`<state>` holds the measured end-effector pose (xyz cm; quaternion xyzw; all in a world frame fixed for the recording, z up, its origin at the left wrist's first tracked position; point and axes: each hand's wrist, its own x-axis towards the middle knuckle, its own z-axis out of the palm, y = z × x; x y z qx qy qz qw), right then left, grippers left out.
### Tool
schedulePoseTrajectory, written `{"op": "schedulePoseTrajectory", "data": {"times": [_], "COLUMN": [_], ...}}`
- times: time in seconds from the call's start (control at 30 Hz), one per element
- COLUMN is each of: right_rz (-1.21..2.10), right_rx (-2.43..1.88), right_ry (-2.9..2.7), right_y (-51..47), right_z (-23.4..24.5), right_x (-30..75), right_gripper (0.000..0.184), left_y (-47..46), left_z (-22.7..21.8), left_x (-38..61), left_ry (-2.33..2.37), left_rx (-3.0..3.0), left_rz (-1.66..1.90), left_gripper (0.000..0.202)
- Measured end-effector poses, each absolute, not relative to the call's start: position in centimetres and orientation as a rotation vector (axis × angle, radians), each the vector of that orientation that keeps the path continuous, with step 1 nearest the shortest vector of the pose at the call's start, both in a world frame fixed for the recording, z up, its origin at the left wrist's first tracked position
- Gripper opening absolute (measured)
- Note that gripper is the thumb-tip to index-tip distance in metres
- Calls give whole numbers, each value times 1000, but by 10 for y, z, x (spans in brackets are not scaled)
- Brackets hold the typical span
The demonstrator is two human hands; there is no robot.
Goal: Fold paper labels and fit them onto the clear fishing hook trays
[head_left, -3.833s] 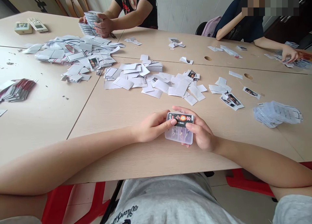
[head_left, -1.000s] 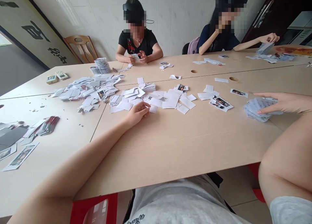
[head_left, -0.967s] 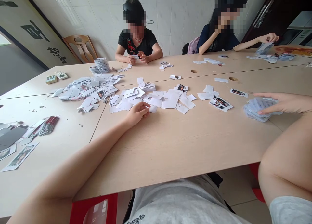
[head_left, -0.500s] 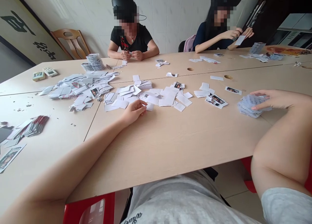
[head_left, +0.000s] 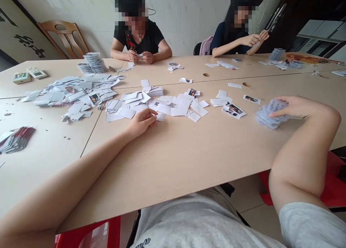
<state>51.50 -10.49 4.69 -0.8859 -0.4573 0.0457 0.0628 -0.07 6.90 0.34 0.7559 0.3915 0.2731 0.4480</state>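
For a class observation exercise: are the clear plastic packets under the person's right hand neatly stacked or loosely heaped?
Loosely heaped: the right hand rests on the clear plastic packets, whose edges splay at uneven angles.

Pale wooden table, loose white paper slips, plastic sleeve pile.

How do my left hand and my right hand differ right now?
Your left hand is curled, at the edge of the white paper slips; your right hand is spread over the clear plastic packs. Both are bare and over the same table.
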Motion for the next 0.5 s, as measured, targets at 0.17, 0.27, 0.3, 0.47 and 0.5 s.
{"op": "schedulePoseTrajectory", "data": {"times": [0.17, 0.27, 0.3, 0.47, 0.5], "right_rz": [106, 155, 226, 386, 353], "right_rx": [-2693, -2430, -2322, -1858, -1803], "right_ry": [-1361, -1772, -1936, -2345, -2357], "right_y": [-97, -79, -73, -48, -46], "right_z": [70, 70, 67, 39, 34], "right_x": [467, 424, 408, 333, 321], "right_gripper": [76, 77, 77, 80, 83], "left_y": [70, 70, 70, 68, 68], "left_z": [3, 2, 2, 4, 4], "left_x": [-1, -1, -1, 0, 0], "left_ry": [988, 990, 987, 985, 988], "left_rx": [1887, 1887, 1886, 1876, 1874], "left_rz": [672, 679, 681, 698, 699], "left_gripper": [25, 26, 26, 28, 28]}}
